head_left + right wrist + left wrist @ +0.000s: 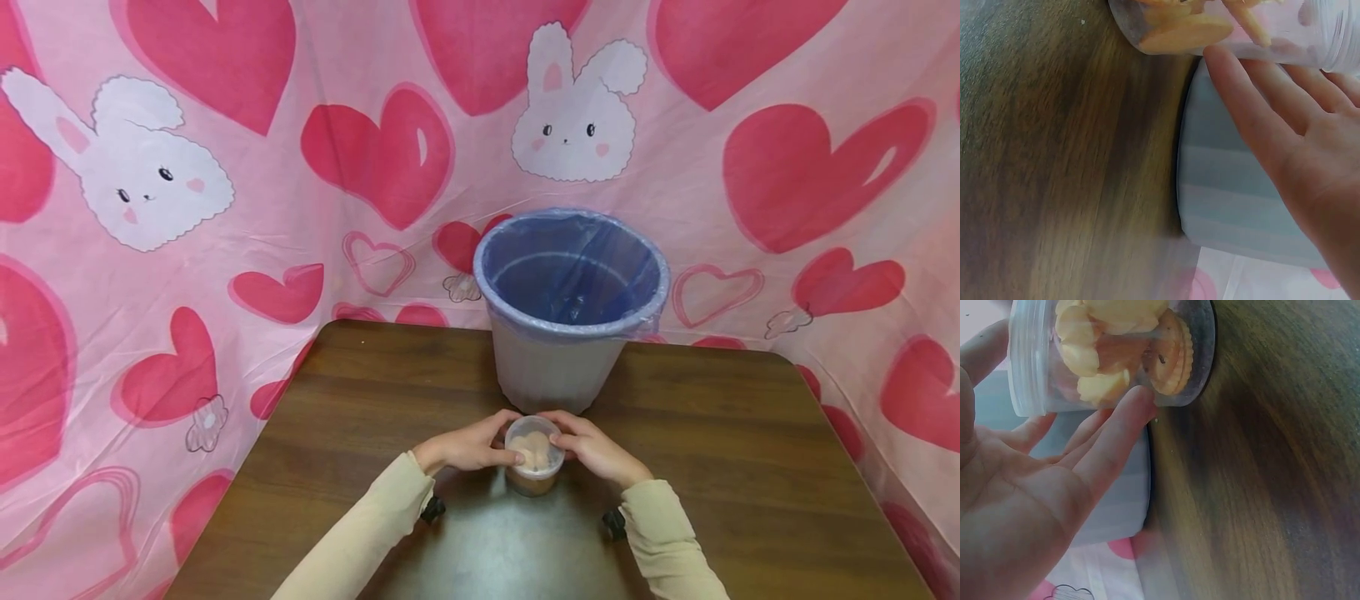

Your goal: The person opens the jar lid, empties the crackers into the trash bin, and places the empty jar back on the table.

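A small clear plastic jar (533,482) with a translucent lid (531,432) stands on the wooden table, just in front of a bin. Pale cookies (1169,356) show through its side, some with scalloped edges. My left hand (472,443) holds the jar from the left, its thumb over the lid and its fingers along the side. From the right, my right hand (596,450) grips it likewise, thumb on the lid's edge. In the right wrist view, the fingertips (1215,55) touch the jar's wall near its base.
Behind the jar stands a light-coloured bin (551,367) lined with a blue plastic bag (570,287). The brown wooden table (360,392) reaches to a pink cloth backdrop (375,50) with hearts and rabbits, which hangs on the left, back and right.
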### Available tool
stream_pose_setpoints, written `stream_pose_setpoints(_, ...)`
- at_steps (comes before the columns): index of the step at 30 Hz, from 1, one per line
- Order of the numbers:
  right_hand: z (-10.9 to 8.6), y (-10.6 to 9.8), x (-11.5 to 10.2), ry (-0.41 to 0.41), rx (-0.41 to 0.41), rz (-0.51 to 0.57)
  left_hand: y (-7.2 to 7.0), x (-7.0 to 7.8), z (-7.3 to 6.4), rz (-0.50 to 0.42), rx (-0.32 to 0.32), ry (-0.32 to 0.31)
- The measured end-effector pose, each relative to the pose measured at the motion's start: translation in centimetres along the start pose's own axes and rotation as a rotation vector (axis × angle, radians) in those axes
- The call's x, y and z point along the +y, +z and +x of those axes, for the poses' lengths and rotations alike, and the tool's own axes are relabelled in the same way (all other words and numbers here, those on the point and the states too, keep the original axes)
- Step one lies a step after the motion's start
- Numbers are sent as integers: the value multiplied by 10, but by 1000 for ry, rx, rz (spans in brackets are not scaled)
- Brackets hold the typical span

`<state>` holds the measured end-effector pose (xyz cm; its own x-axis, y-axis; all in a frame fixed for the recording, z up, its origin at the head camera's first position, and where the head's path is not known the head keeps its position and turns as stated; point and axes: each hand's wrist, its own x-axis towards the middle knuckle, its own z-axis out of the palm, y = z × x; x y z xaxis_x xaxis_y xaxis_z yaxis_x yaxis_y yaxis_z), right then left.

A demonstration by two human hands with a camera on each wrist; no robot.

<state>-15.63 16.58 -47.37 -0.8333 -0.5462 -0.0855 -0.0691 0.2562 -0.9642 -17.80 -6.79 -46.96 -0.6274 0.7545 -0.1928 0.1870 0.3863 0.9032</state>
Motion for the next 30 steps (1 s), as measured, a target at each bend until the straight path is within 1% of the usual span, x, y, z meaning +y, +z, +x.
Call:
stream_pose_setpoints(6,-3,-2,2,14,5,17,1,0,2,6,-6,13)
stream_pose_setpoints(15,-7,-2,4,19,26,13,0,-3,3,2,-39,52)
stream_pose_setpoints(22,-10,-5,7,22,11,19,1,-4,3,-28,-64,49)
stream_pose_setpoints(26,-10,-4,7,15,10,28,2,-4,3,-32,-66,66)
stream_pose_setpoints(30,-11,-3,7,9,15,30,2,-5,3,-37,-63,64)
